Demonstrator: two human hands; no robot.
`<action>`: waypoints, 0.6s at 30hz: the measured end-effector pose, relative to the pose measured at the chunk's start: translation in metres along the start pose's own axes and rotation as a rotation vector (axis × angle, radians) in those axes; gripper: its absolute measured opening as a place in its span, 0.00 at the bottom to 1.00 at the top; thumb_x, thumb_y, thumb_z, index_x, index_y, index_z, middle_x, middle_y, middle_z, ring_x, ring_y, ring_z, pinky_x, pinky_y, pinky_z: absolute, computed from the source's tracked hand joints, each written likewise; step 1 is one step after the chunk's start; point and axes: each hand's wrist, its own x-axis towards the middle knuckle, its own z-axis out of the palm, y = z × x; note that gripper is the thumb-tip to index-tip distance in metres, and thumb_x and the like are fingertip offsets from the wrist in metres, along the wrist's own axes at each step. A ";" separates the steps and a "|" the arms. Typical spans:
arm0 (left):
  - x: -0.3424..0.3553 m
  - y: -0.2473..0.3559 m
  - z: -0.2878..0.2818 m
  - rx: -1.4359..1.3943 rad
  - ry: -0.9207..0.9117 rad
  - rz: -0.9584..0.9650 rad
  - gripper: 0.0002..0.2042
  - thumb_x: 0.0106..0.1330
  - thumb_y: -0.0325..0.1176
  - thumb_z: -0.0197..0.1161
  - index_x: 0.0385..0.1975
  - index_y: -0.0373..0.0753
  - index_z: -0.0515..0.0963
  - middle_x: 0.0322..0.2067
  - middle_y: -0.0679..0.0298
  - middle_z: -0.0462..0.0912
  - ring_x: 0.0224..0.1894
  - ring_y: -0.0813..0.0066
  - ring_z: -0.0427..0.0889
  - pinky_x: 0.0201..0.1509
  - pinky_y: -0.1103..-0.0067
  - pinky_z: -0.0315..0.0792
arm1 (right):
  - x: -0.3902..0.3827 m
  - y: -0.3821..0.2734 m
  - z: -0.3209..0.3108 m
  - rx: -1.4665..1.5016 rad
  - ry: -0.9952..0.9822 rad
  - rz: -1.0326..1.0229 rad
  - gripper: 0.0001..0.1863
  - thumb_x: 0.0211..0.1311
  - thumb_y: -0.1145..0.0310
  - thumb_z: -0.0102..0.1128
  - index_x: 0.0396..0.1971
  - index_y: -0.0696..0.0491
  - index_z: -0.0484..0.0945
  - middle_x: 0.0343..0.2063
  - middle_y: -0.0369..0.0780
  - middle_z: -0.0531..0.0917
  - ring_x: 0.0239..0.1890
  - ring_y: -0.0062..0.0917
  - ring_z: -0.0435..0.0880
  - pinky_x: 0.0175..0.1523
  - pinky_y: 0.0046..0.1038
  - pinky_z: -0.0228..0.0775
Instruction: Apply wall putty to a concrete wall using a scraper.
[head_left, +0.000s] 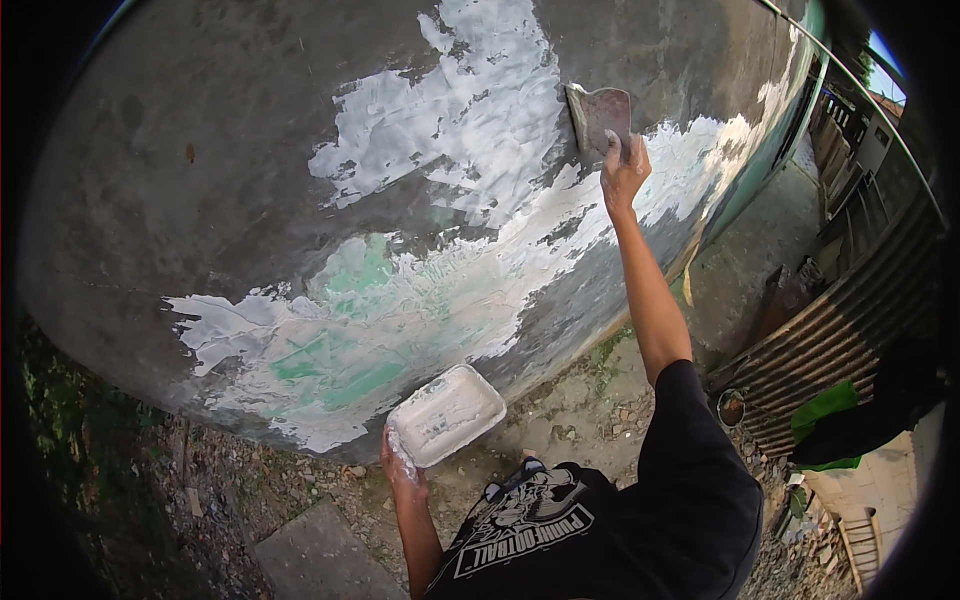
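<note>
My right hand [624, 175], arm stretched far up and to the right, grips a wide putty knife [604, 115]. Its light edge is against or very close to the grey wall [230, 150]. White putty [480, 110] is smeared over the wall in a rough upper patch, just left of the blade, and in a long band below with pale green areas [345, 375]. Lower down, my left hand [402, 462] holds a shallow white tray [447, 415] by its left end. The tray's inside is coated with white putty, and putty also marks the fingers of both hands.
Rubble and dirt [340, 490] cover the ground at the wall's foot, with a flat concrete slab [325, 555] at lower left. Corrugated metal sheeting [820, 350] stands to the right. Near it are a small round container [731, 407] and dark and green cloth [828, 425].
</note>
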 end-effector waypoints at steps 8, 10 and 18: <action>-0.011 0.006 0.020 0.030 -0.022 0.006 0.19 0.68 0.39 0.55 0.55 0.38 0.69 0.48 0.61 0.78 0.48 0.68 0.80 0.51 0.71 0.77 | -0.020 -0.086 -0.004 0.249 -0.221 0.191 0.08 0.57 0.70 0.60 0.28 0.58 0.71 0.20 0.43 0.73 0.20 0.31 0.70 0.28 0.30 0.63; -0.012 0.008 0.020 0.021 -0.019 0.018 0.19 0.68 0.39 0.55 0.55 0.38 0.69 0.48 0.61 0.78 0.47 0.68 0.80 0.51 0.71 0.77 | -0.023 -0.121 0.000 0.329 -0.344 0.161 0.07 0.56 0.72 0.61 0.26 0.59 0.73 0.19 0.42 0.73 0.20 0.29 0.68 0.27 0.28 0.62; -0.018 0.016 0.012 -0.016 0.009 0.029 0.19 0.69 0.41 0.53 0.55 0.38 0.69 0.47 0.62 0.78 0.47 0.69 0.80 0.50 0.72 0.77 | 0.022 -0.203 0.025 0.435 -0.781 -0.476 0.08 0.49 0.73 0.63 0.31 0.53 0.76 0.25 0.37 0.77 0.25 0.34 0.77 0.27 0.32 0.68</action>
